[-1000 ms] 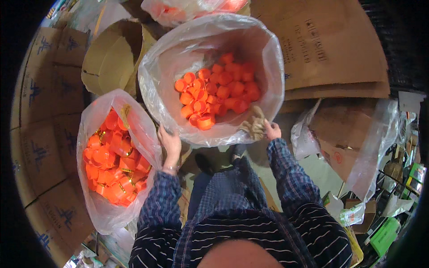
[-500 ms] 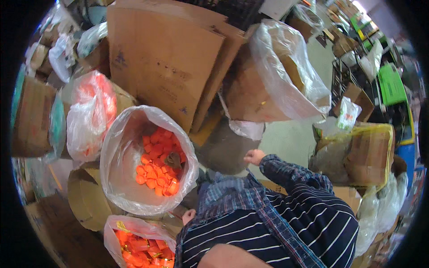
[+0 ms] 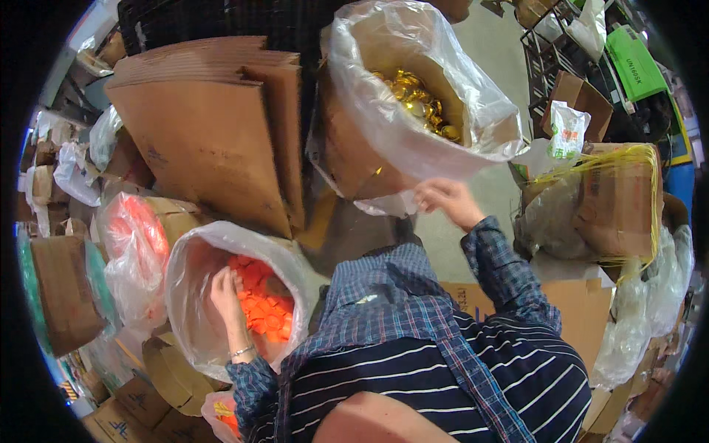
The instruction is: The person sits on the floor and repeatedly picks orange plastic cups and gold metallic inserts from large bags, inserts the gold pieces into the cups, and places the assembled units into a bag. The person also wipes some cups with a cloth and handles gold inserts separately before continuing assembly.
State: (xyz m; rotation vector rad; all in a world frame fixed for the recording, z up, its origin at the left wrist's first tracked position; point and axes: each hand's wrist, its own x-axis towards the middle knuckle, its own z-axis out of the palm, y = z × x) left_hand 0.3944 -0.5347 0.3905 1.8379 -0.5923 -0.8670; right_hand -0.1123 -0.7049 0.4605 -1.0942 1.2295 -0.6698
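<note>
My left hand reaches over a round container lined with clear plastic, its fingers bent and slightly apart with nothing visible in them. Inside are many small bright orange pieces, partly behind that hand. A brownish item lies among them. My right hand, a little blurred, hangs by the near lower edge of a plastic-lined cardboard box. Its fingers are loosely bent and I see nothing in them; whether they touch the plastic I cannot tell. Shiny gold pieces lie in this box.
Flattened cardboard sheets lean upright at the back left. A bag with orange contents stands at left, another bag of orange pieces at the lower left. To the right sits a carton with yellow strands; a green box is beyond.
My left hand has risen from beside my body to over the orange pieces. My right hand has moved up and right, nearer the box, whose gold pieces have come into view as my view shifted.
</note>
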